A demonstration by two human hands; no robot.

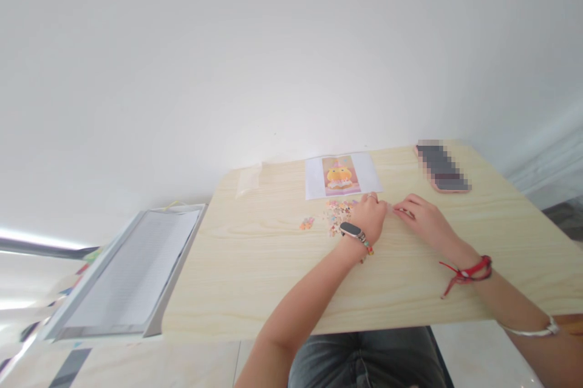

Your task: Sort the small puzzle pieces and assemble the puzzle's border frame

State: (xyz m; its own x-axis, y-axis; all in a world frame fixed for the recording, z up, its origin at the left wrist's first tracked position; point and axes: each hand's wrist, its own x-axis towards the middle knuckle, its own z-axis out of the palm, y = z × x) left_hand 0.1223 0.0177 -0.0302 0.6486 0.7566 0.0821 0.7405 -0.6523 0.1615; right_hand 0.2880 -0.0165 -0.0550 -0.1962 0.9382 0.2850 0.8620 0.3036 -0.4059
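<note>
My left hand [371, 216] rests on the light wooden table [273, 279] beside a heap of small colourful puzzle pieces [337, 215], fingers curled; it wears a ring and a dark wrist band. My right hand [421, 218] lies just to the right, fingertips pinched on a small thin piece [401, 211] between the two hands. A few loose pieces [306, 223] lie further left. A white sheet with a printed yellow-and-pink cartoon picture [340, 175] lies beyond the hands. A red cord is tied round my right wrist.
A phone in a pink case [443, 167] lies at the table's far right. A clear plastic bag [248, 180] sits at the far left corner. A grey-framed white panel [132, 272] leans off the table's left edge. A white wall stands behind.
</note>
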